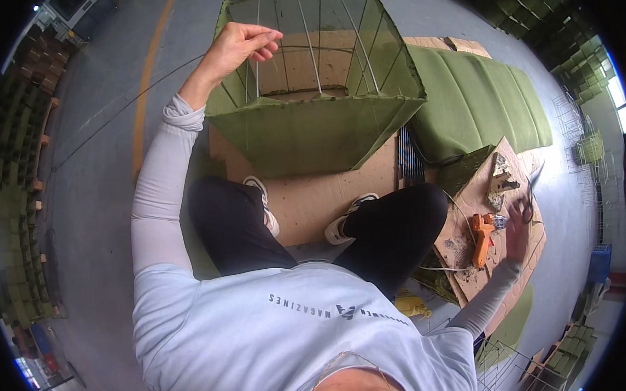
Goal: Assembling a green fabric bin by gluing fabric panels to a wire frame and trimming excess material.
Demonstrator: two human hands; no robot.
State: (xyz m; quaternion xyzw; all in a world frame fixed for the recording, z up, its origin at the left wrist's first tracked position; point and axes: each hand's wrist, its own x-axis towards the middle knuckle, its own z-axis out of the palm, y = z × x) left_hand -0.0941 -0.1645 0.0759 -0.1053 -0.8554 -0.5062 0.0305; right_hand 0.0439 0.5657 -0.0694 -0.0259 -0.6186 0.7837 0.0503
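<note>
Left hand: fingers pinched together over the wire-framed, green-mesh box on flat cardboard; anything held is indiscernible. Right hand: blurred at the scissors, grip unclear, beside the orange glue gun.

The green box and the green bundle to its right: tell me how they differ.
The green box stands hollow, its inside showing, while the green bundle lies low with no opening in view. Thin straight rods show in the box; the bundle shows only soft ridges across its top. The box's far wall is see-through, whereas the bundle looks solid. Both have green, cloth-like surfaces.
</note>
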